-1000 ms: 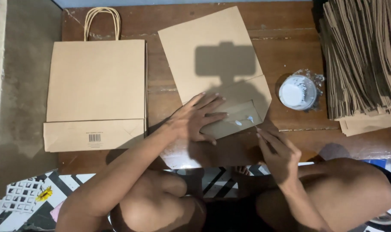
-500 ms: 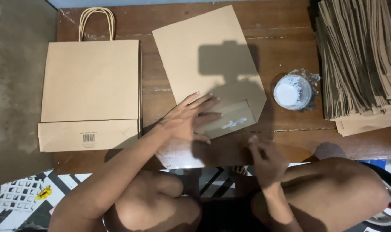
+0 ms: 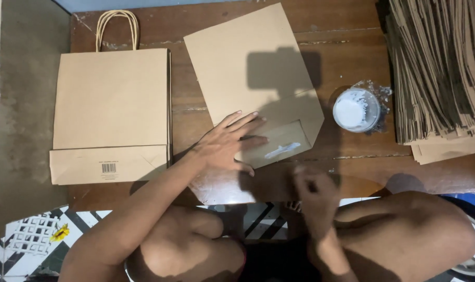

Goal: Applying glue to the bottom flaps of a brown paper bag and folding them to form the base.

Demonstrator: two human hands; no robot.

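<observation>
**Flat paper bag blank, held down for folding**

While the left hand [image 3: 224,143] lies spread and flat, palm down, it presses the flat brown kraft-paper bag blank [image 3: 248,73] against the dark wooden table [image 3: 347,36]; the fingers grasp nothing, they only pin the sheet.

Item: bag blank, unfinished, no handles. It lies tilted on the table, its long body running up and away from the person, its folded bottom flap [image 3: 279,143] nearest the body edge. A white smear of glue [image 3: 282,150] sits on that flap, just beside the fingertips of the left hand.

Handling, as judged: very light, thin, limp across its span yet stiff along its creases; it slides easily on the wood and creases or tears if pinched hard. Best taken by flat pressure over the fold, or by an edge clear of the wet glue.

Right hand [image 3: 313,190]: blurred, near the table's front edge, lifted off the sheet and apart from it; fingers look loosely curled, but I cannot tell whether they hold anything.

Nearby: a finished brown paper bag with twisted handles [image 3: 112,104] lying flat at the left; a small clear plastic cup of white glue [image 3: 356,109] at the right of the blank; a tall stack of folded brown paper blanks [image 3: 441,73] at the far right.
</observation>
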